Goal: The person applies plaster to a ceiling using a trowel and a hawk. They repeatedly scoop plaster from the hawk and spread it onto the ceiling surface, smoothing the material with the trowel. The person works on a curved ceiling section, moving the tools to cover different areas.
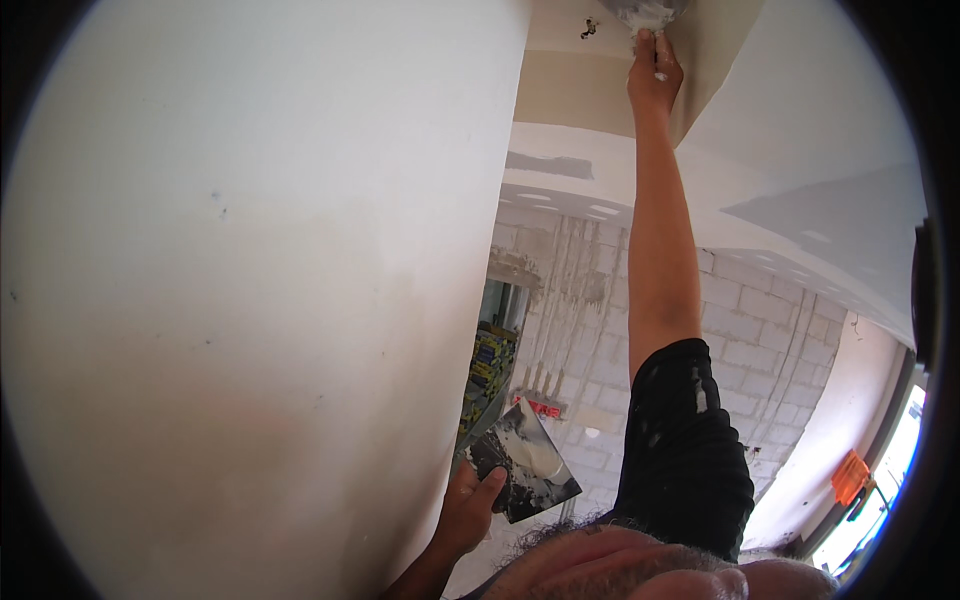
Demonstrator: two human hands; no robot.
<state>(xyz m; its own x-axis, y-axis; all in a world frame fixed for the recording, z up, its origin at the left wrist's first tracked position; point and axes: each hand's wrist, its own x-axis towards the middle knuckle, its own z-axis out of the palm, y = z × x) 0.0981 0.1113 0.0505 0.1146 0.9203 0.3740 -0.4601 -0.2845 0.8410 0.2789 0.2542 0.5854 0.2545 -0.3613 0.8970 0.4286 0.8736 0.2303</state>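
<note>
My right arm reaches straight up, and my right hand (655, 78) is closed around a putty knife (650, 14) smeared with white filler. The knife is at the ceiling surface, cut by the top edge of the view; whether its blade touches cannot be told. White filler also sticks to my fingers. Lower down, beside the white wall, my left hand (474, 502) grips a broad filling knife (535, 462). Its wide, rectangular blade carries a smear of white filler, with the thumb lying over the dark handle side.
A large white wall (250, 280) fills the left side. Wires poke from a ceiling hole (589, 28) near my raised hand. Behind stands a block wall (745, 300) with chased grooves and a red box strip (537, 407). An orange object (851, 478) hangs by the bright window at right.
</note>
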